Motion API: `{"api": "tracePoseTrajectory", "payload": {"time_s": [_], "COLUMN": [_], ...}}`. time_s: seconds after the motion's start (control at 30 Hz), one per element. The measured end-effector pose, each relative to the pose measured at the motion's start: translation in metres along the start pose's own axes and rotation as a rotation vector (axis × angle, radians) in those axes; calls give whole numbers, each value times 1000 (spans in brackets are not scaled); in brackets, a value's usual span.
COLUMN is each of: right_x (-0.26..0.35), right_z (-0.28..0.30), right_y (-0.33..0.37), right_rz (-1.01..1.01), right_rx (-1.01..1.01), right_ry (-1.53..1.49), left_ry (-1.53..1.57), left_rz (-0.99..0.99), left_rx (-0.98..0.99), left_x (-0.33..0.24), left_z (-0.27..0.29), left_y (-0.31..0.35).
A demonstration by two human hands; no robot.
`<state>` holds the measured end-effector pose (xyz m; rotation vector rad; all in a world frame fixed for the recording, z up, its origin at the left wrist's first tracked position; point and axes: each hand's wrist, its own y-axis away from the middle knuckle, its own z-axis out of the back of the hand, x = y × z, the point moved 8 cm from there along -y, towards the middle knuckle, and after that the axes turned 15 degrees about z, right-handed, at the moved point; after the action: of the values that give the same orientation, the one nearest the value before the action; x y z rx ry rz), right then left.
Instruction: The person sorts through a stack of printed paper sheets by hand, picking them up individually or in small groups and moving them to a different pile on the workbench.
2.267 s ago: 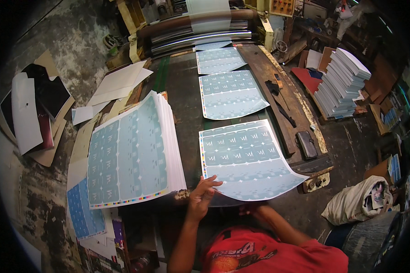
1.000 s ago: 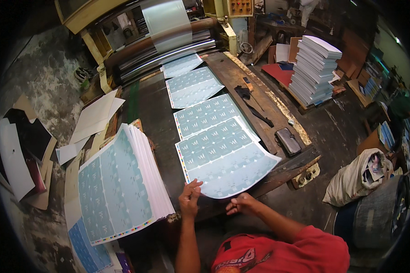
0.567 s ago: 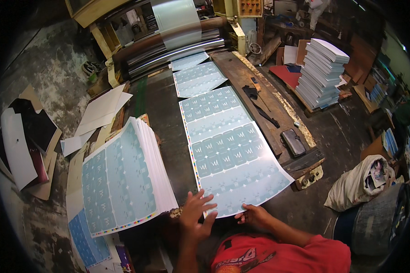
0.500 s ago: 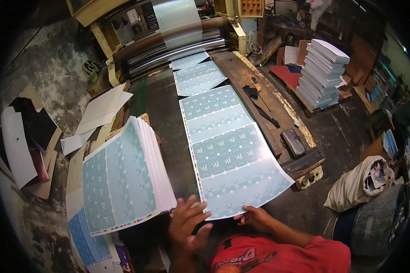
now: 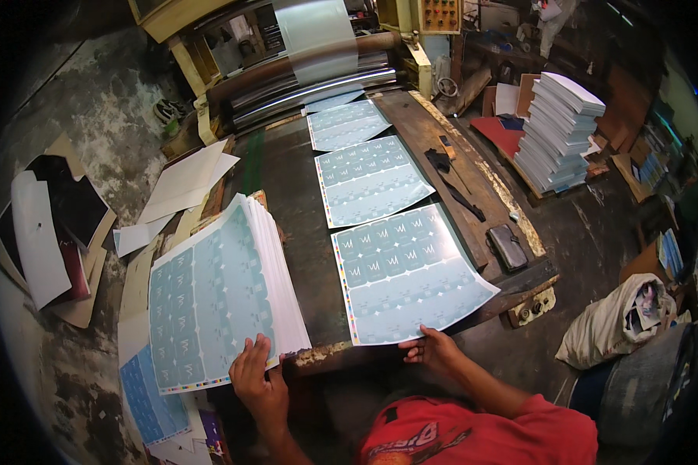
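My right hand (image 5: 436,349) pinches the near edge of a pale blue-green printed sheet (image 5: 411,267), thumb on top and fingers curled below. This sheet lies on a dark table and its edge hangs over the near side. At the left, my left hand (image 5: 257,384) rests on the near right corner of a thick stack of like printed sheets (image 5: 209,298), its fingers stretched over the top print. Beyond the sheet in my right hand lie a second printed sheet (image 5: 372,182) and a third one (image 5: 345,124), in a line toward a roller machine (image 5: 318,81).
On the table's right side are a dark pouch (image 5: 507,246) and a black strap (image 5: 461,201). A tall stack of white paper (image 5: 562,132) stands at the far right, above a stuffed sack (image 5: 616,322). Loose white boards (image 5: 182,186) lie left of the table.
My left hand has moved left from beside the near sheet's edge to the stack's corner. A gap now shows between the near sheet and the one beyond. My right hand keeps its pinch.
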<state>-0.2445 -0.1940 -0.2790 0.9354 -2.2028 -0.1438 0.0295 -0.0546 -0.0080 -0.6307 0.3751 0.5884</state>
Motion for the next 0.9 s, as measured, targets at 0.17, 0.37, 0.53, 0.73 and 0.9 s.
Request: {"api": "tracePoseTrajectory", "payload": {"time_s": [0.17,0.37,0.53,0.73,0.9], "right_x": [10,12,20,27,27], "right_z": [-11,-23,-29,-35,-45], "right_y": [-26,-33,-25,-21,-17], "right_rz": [129,275,373,344,297], "right_rx": [6,-94,-194,-106,5], "right_ry": [-8,-73,-46,-8,-3], "left_ry": [108,219,228,190,805], "left_rz": [52,226,302,251,483], "left_rx": [21,-29,-77,-72,-157], "left_x": [0,6,13,3,33], "left_z": [10,6,1,7,30], "left_y": [-5,-7,-7,-5,-4]}}
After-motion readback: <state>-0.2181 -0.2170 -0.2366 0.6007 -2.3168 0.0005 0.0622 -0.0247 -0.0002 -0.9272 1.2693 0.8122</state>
